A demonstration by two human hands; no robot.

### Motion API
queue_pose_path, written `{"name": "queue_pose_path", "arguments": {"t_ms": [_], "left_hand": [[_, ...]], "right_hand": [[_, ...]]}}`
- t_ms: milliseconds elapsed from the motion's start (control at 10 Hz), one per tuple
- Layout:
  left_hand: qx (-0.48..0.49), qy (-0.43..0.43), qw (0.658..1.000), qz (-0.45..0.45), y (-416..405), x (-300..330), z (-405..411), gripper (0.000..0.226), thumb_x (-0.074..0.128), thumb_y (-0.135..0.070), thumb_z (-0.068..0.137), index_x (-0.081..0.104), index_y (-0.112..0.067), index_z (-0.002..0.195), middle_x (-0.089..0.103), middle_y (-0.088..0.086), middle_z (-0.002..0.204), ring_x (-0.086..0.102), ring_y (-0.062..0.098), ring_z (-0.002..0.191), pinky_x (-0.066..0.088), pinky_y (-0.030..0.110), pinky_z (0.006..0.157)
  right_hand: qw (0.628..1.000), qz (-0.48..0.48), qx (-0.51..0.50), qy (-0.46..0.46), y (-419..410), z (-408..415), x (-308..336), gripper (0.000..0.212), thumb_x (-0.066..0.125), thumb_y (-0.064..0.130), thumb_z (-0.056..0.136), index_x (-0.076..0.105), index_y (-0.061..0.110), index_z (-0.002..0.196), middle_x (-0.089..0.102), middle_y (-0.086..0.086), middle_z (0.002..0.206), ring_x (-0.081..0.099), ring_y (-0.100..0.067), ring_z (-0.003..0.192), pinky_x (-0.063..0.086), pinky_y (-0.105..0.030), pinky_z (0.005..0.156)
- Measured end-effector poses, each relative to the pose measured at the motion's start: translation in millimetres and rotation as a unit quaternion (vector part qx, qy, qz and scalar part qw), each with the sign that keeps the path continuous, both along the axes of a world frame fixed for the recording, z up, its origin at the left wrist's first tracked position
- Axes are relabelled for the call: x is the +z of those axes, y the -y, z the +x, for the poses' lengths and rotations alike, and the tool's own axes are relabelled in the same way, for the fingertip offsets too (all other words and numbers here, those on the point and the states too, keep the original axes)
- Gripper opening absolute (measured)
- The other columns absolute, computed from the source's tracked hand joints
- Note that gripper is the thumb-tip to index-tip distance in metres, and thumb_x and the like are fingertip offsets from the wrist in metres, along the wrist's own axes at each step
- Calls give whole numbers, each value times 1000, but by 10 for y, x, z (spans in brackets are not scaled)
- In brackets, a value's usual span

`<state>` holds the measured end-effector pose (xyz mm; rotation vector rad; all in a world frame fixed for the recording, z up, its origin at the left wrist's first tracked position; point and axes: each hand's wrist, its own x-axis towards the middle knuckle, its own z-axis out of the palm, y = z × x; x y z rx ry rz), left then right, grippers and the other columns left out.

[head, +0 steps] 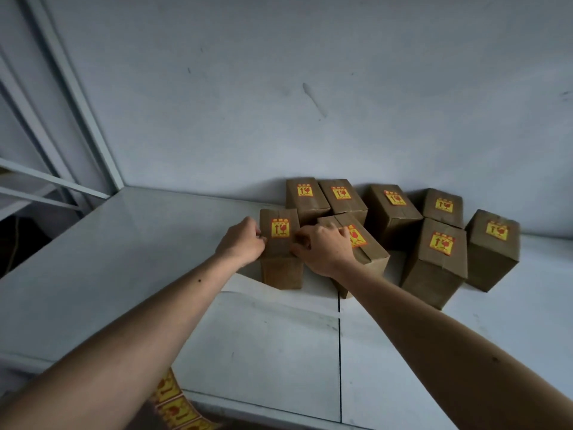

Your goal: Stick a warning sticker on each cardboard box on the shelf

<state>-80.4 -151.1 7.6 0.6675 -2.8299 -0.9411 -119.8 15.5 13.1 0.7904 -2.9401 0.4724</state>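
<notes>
Several brown cardboard boxes stand grouped on the white shelf (124,274) against the wall, each showing a yellow and red warning sticker on top. The nearest left box (280,271) carries a sticker (280,228). My left hand (242,240) grips this box's left side with curled fingers. My right hand (322,246) holds its right side and partly covers the neighbouring tilted box (369,252). A strip of unused stickers (176,408) hangs below the shelf's front edge at the bottom left.
The wall (310,88) rises right behind the boxes. A metal shelf post (77,97) runs up at the left. Two taller boxes (434,268) (493,252) stand at the right. A seam (339,352) splits the shelf surface in front.
</notes>
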Motion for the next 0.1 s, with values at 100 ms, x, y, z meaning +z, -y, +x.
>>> {"name": "queue_pose_path", "arguments": {"t_ms": [100], "left_hand": [[-20, 18, 1000, -14, 57, 75, 88, 24, 55, -8, 86, 56, -14, 110, 65, 12, 109, 62, 28, 98, 55, 41, 84]], "right_hand": [[1000, -28, 3, 9, -101, 74, 38, 34, 54, 48, 90, 60, 26, 115, 64, 0, 112, 54, -23, 112, 30, -44, 102]]}}
